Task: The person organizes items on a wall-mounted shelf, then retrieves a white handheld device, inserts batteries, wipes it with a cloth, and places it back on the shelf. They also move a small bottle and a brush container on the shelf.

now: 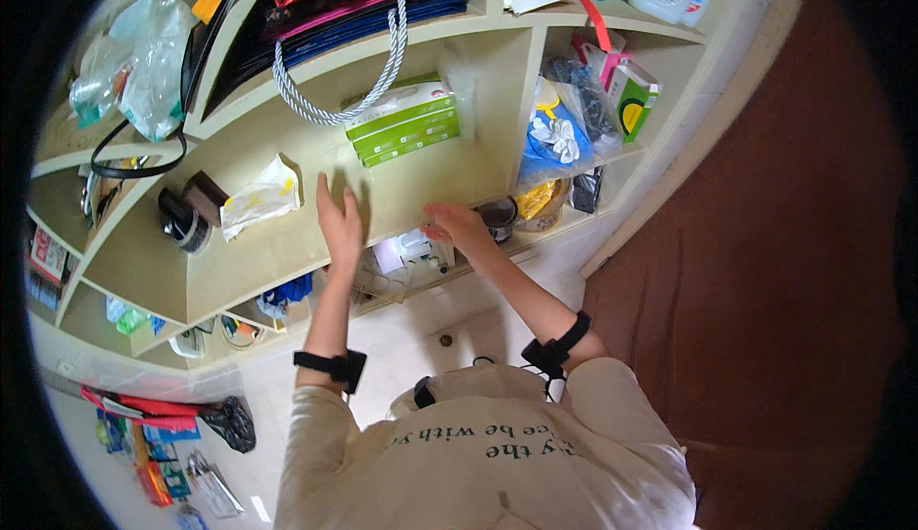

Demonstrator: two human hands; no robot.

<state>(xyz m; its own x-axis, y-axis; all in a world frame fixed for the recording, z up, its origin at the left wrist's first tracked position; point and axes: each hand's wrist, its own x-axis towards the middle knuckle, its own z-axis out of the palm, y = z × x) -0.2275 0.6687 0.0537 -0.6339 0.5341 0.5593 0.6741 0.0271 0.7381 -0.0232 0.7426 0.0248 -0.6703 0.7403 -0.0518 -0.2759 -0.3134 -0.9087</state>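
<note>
Over the cream shelf [401, 200], my left hand [340, 225] is raised with its fingers apart and nothing in it. It is between a white and yellow soft packet [262, 199] and a stack of green and white boxes [405, 125]. My right hand [450, 227] is near the shelf's front edge, its fingers bent; whether it holds something small cannot be told. Just right of it, on a lower shelf, is a dark pot [498, 216]. A dark brown box [206, 198] and a round holder with black items [188, 230] stand farther left.
Twisted rope handles [337, 116] hang from the upper shelf over the boxes. A black strap [136, 171] loops down at the left. An upright divider [531, 107] separates bagged items [556, 132] at the right. A brown door-like panel [746, 279] fills the right side.
</note>
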